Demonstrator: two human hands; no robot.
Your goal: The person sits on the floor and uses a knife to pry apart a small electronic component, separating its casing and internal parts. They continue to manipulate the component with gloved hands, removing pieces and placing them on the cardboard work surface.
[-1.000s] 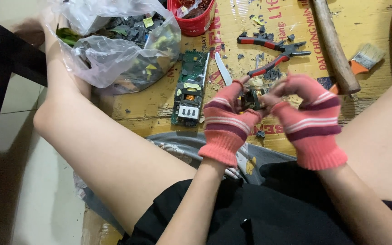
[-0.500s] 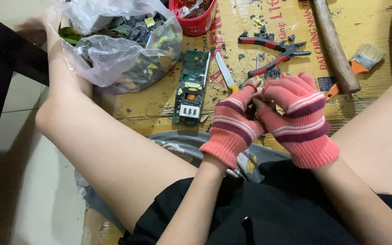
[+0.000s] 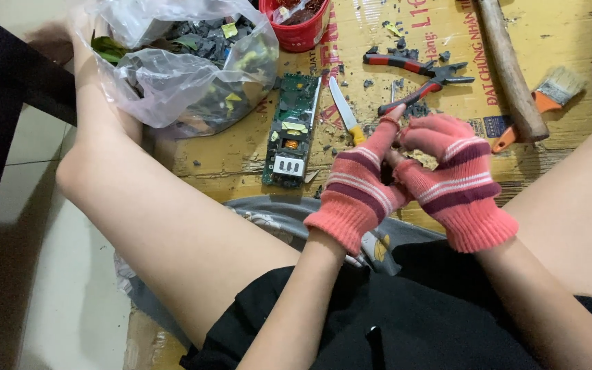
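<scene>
The small dark part (image 3: pixel 386 171) sits pinched between your gloved left hand (image 3: pixel 359 188) and right hand (image 3: pixel 452 175), fingers pressed together around it above the cardboard (image 3: pixel 241 154). One green circuit board (image 3: pixel 292 130) lies unstripped just left of your hands, while the plastic bag (image 3: pixel 179 75) already bulges with scraps, so plenty looks done.

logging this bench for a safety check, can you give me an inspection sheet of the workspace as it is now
surface: printed brown cardboard sheet on pale floor tiles, strewn with dark chips.
job's things: green circuit board lies flat; whatever the hands pinch is hidden.
clutter: clear plastic bag of dark scrap, red tub, red-handled pliers, yellow-handled knife, wooden handle, orange-handled paintbrush.
grippers: left hand and right hand, in pink striped knit gloves, pressed together.
cables: nothing seen.
surroundings: person's bare legs, black shorts.
</scene>
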